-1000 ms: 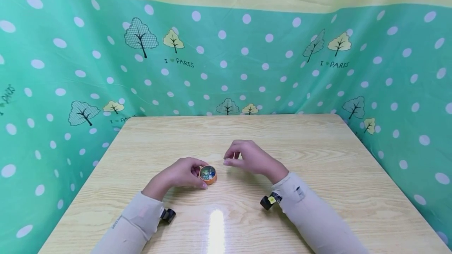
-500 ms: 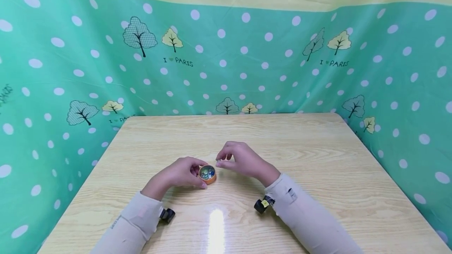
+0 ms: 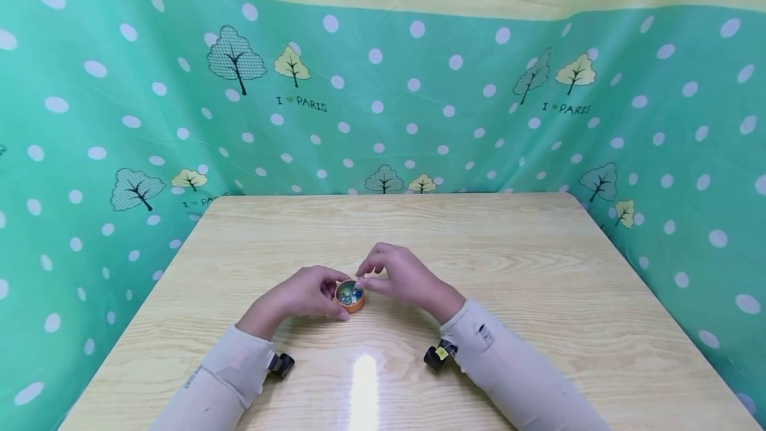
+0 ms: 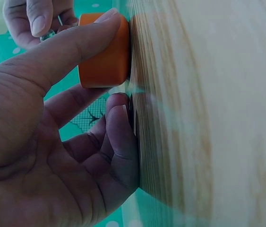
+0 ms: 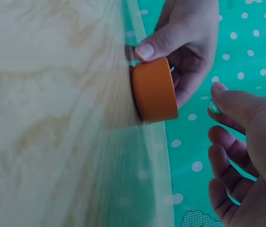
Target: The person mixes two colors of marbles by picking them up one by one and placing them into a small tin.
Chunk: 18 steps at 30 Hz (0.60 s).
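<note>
On the wooden table, a small round orange cup (image 3: 356, 306) stands upright, several glass marbles (image 3: 348, 295) inside it, some greenish and one blue. My left hand (image 3: 302, 293) holds the cup from its left side, thumb at the front and fingers behind. Between thumb and index finger, my right hand (image 3: 399, 276) pinches a clear, green-tinted marble (image 5: 213, 107) at the right rim of the cup, a little above it. In the right wrist view the other right fingers are loosely bent. The left wrist view shows the left thumb along the orange wall.
The light wooden table (image 3: 479, 238) reaches back to a green curtain (image 3: 413, 105) with white dots and printed trees. A bright light reflection lies on the tabletop in front of the cup. Small black cameras (image 3: 281, 364) are strapped at both wrists.
My right hand has moved left, from beside the cup to above its right rim, with the marble still pinched. The left hand and the cup have hardly moved.
</note>
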Each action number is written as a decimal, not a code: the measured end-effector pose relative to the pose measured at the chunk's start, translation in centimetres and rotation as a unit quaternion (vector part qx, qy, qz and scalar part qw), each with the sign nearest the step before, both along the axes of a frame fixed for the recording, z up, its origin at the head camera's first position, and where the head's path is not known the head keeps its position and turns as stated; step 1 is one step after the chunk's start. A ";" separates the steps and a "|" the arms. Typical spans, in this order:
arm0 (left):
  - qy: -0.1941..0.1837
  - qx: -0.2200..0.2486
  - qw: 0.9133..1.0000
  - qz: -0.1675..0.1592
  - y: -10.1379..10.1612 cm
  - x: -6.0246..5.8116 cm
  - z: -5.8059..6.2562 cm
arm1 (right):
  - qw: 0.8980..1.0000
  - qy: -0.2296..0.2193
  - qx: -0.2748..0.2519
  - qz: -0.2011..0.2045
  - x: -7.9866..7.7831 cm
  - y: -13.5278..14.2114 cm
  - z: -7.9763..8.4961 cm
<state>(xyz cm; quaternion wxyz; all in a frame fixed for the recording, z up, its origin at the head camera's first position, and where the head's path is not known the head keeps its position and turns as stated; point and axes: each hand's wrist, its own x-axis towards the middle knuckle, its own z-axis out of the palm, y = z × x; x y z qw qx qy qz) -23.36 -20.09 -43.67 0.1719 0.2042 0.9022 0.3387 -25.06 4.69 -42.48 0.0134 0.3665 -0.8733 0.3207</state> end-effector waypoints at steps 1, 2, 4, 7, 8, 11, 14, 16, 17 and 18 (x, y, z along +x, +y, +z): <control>0.000 0.001 1.000 -0.001 0.0 0.0 0.0 | 1.000 0.000 0.002 -0.003 0.1 -0.1 -0.1; 0.000 0.002 1.000 -0.002 0.0 0.0 -0.1 | 1.000 0.000 0.004 -0.004 0.1 -0.2 -0.1; 0.000 0.004 1.000 -0.003 0.0 -0.1 -0.1 | 1.000 0.001 0.006 -0.005 0.2 -0.3 -0.2; -0.003 0.002 1.000 0.001 0.0 -0.1 -0.2 | 1.000 0.001 0.008 -0.004 0.4 -0.4 -0.2; -0.003 0.001 1.000 0.001 0.0 0.0 -0.2 | 1.000 0.002 0.009 -0.004 0.4 -0.5 -0.3; -0.004 0.000 1.000 0.004 0.1 0.0 -0.1 | 1.000 0.002 0.006 -0.002 0.4 -0.6 -0.3; -0.004 -0.001 1.000 0.005 0.1 0.1 0.0 | 1.000 -0.002 0.005 0.003 0.4 -0.7 -0.4; -0.004 -0.002 1.000 0.006 0.1 0.0 0.1 | 1.000 -0.010 0.002 0.007 0.4 -0.8 -0.4; -0.004 -0.003 1.000 0.005 0.1 0.0 0.1 | 1.000 -0.013 0.000 0.008 0.4 -0.8 -0.4; -0.004 -0.005 1.000 0.004 0.1 0.0 0.0 | 1.000 -0.017 -0.001 0.009 0.4 -0.8 -0.4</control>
